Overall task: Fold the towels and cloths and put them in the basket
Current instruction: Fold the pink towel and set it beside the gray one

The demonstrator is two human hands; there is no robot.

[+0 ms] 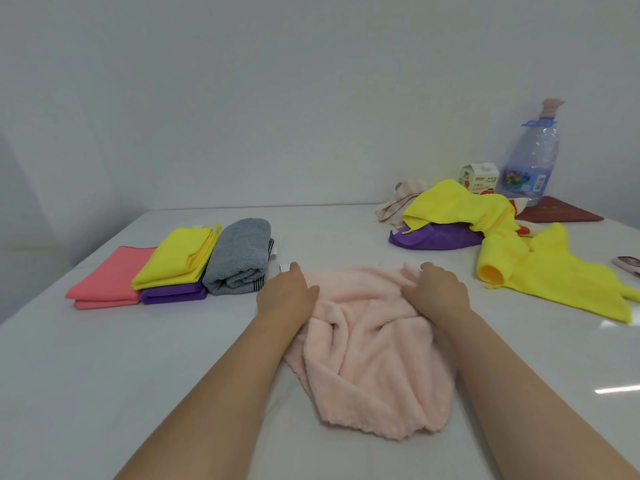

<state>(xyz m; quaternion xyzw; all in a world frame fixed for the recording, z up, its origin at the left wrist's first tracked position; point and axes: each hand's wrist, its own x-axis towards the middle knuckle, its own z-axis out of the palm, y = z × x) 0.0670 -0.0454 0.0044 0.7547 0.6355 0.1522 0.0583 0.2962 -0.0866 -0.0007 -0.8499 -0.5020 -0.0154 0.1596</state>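
A rumpled pale pink towel [374,362] lies on the white table [104,375] in front of me. My left hand [285,294] grips its far left corner by the white label. My right hand [438,289] grips its far right edge, fingers curled into the cloth. At the left lie folded cloths: coral [107,282], yellow [176,258] on top of purple [173,295], and a rolled grey towel [239,256]. At the right lies an unfolded heap: yellow cloths [540,268], a purple cloth [436,239] and a striped cloth [398,202]. No basket is in view.
A large water bottle [530,164] and a small carton [479,178] stand at the back right by the wall. A dark red booklet [557,213] lies beside them. A pinkish object [628,265] lies at the right edge.
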